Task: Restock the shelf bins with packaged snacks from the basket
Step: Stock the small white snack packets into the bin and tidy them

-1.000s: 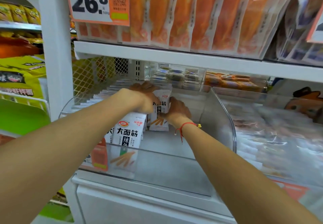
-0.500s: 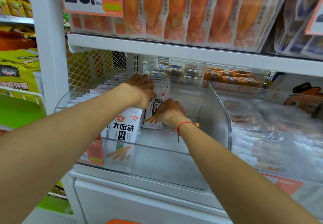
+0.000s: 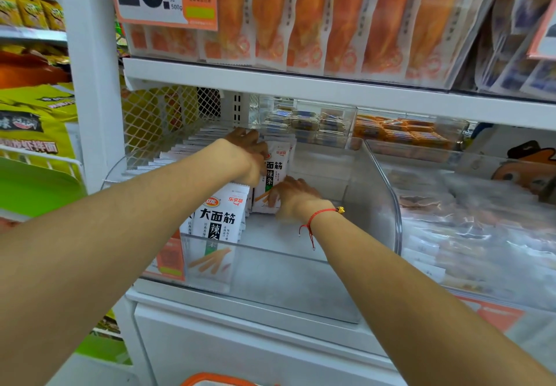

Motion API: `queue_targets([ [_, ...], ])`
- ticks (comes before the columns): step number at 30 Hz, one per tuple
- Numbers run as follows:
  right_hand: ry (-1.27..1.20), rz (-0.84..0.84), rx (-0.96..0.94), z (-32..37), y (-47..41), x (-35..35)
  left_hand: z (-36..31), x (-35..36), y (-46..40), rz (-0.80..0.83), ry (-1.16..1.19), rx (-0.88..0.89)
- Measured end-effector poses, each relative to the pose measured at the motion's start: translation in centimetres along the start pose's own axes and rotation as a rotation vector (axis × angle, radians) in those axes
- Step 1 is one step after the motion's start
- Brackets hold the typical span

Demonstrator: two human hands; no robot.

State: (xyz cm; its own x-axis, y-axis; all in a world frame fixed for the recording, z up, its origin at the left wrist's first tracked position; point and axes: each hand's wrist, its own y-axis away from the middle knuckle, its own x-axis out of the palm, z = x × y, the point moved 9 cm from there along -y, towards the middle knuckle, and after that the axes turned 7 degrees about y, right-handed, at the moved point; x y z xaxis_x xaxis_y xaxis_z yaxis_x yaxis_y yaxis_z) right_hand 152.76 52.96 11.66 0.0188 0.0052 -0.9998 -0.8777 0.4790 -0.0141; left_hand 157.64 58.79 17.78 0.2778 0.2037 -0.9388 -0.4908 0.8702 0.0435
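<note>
1. Both hands are deep in the clear bin (image 3: 388,193) on the shelf (image 3: 301,84), working an upright white snack packet (image 3: 278,172) at the back of a row
2. The left hand (image 3: 249,160) is clasped over the packet's top left edge; the right hand (image 3: 293,197) pinches its lower right corner
3. A second row of packets (image 3: 222,220) stands nearer the front, left of centre; the right half of the bin is bare
4. The packets look light, thin and floppy, with slick film, so they probably slump unless held by both edges and pressed against their neighbours
5. The orange basket rim (image 3: 210,381) peeks in at the bottom
</note>
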Motion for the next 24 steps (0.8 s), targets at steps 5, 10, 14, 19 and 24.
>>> queue_targets([
  [5, -0.156, -0.055, 0.073, -0.5, -0.3, -1.0, -0.7, 0.2, 0.5, 0.037, -0.144, 0.042],
  [10, -0.155, -0.04, 0.069, -0.4, -0.3, -0.6, -0.7, 0.3, 0.3, 0.043, -0.137, 0.05],
  [14, -0.132, -0.05, 0.091, -0.3, -0.6, -0.6, -0.5, 0.3, 0.3, 0.043, -0.129, 0.033],
  [19, -0.066, -0.044, -0.015, -0.2, -0.5, -0.4, -0.1, 0.7, 0.3, 0.067, -0.128, 0.026],
  [24, -0.091, 0.03, -0.059, -0.4, 0.1, 0.6, 0.2, 0.8, -0.3, 0.119, -0.079, -0.054],
])
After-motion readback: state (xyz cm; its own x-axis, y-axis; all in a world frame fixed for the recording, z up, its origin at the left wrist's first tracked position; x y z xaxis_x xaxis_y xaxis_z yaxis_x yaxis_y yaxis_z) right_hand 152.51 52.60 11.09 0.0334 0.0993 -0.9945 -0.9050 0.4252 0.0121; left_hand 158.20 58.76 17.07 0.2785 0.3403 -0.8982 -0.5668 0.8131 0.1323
